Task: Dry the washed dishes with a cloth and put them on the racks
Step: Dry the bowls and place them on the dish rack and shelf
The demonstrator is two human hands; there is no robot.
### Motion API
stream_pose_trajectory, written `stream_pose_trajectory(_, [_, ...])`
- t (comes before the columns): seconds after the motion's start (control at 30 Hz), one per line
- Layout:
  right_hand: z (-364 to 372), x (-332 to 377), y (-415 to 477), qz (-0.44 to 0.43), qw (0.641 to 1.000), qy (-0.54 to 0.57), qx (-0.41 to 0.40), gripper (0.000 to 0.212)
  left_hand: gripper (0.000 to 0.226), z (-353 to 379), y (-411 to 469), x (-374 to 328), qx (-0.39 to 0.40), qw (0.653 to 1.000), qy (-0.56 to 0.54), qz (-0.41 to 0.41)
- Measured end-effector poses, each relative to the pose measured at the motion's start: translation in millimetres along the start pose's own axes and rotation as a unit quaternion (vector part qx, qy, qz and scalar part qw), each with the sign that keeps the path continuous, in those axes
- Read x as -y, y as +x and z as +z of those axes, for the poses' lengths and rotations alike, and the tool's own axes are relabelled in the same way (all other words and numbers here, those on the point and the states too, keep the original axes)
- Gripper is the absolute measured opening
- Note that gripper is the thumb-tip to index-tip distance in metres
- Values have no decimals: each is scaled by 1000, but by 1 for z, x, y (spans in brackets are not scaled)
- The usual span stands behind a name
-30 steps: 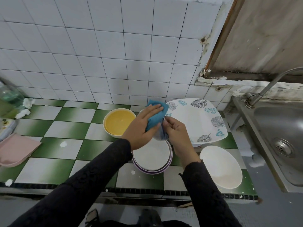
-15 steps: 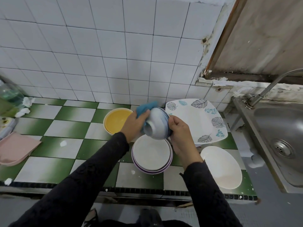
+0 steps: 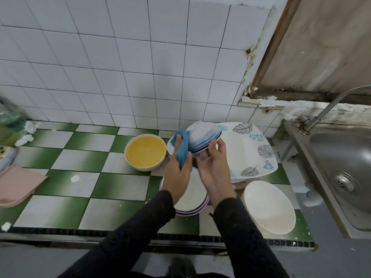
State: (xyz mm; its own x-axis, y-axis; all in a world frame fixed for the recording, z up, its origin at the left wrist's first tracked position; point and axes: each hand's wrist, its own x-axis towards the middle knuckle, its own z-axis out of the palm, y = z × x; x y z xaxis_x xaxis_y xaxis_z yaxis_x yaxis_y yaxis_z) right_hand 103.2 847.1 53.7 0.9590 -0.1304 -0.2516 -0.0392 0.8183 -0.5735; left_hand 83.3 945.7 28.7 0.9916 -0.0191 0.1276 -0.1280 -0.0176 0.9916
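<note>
Hands raised: left hand (image 3: 177, 174) grips cloth (image 3: 182, 150), right hand (image 3: 215, 170) holds bowl (image 3: 202, 135).

**Bowl up, cloth on it**

Your right hand (image 3: 212, 167) holds the blue-banded bowl (image 3: 202, 137) tilted, base upward. The bunched blue cloth (image 3: 181, 149) in your left hand (image 3: 177, 173) touches its side. On the counter sit a plate stack (image 3: 192, 199), yellow bowl (image 3: 145, 152), leaf-print plate (image 3: 247, 151) and white bowl (image 3: 269, 205).

I stand in a home kitchen. My left hand (image 3: 177, 173) grips a blue cloth (image 3: 182, 151), my right hand (image 3: 215, 173) a blue-banded bowl (image 3: 202, 135). Behind them white wall tiles (image 3: 140, 67) rise from a green-and-white checkered counter (image 3: 84, 143); a steel sink (image 3: 341, 153) with a drain (image 3: 344, 182) and a curved tap (image 3: 329, 106) lies to their right. A yellow bowl (image 3: 145, 151) sits just left, a stack of plates (image 3: 193, 199) below them.
</note>
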Motion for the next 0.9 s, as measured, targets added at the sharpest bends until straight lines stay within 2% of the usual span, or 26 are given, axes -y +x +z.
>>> stream_pose_trajectory(0.07, [0, 0, 0, 4, 1000, -27, -2, 15, 62, -3, 4, 1, 47, 992, 87, 75])
stream_pose_trajectory(0.17, [-2, -2, -2, 7, 998, -57, -12, 18, 64, -8, 14, 9, 102, 958, 218, 158])
stream_pose_trajectory(0.23, [-4, -2, -3, 12, 997, -71, -5, 19, 63, -17, 25, 14, 113, 947, 245, 173])
stream_pose_trajectory(0.37, [-6, -2, -3, 22, 997, -69, -14, 22, 63, -27, 38, 17, 144, 952, 240, 125])
stream_pose_trajectory(0.47, [-7, -4, -1, 29, 998, -55, -23, 21, 64, -24, 31, 17, 161, 909, 319, 215])
stream_pose_trajectory(0.5, [-8, -4, 0, 29, 997, -69, -23, 20, 64, -23, 31, 16, 168, 905, 319, 225])
stream_pose_trajectory(0.53, [-10, -4, 0, 27, 995, -92, -23, 20, 62, -23, 33, 14, 168, 918, 296, 205])
stream_pose_trajectory(0.57, [-11, -4, 1, 26, 993, -116, -22, 22, 59, -23, 38, 12, 158, 944, 245, 152])
stream_pose_trajectory(0.63, [-12, -5, 1, 27, 988, -155, -15, 29, 45, -25, 52, 3, 106, 990, 95, -9])
stream_pose_trajectory(0.7, [-12, -5, 0, 28, 984, -176, -14, 33, 40, -32, 64, -2, 68, 990, 1, -122])
stream_pose_trajectory(0.73, [-13, -5, 1, 26, 983, -183, -16, 33, 39, -33, 65, -4, 68, 989, 1, -132])
stream_pose_trajectory(0.8, [-14, -4, 3, 20, 982, -187, -24, 34, 34, -31, 55, -8, 74, 992, 36, -91])
stream_pose_trajectory(0.9, [-17, -4, 8, 12, 978, -207, -28, 28, 49, -25, 40, -4, 131, 980, 142, 57])
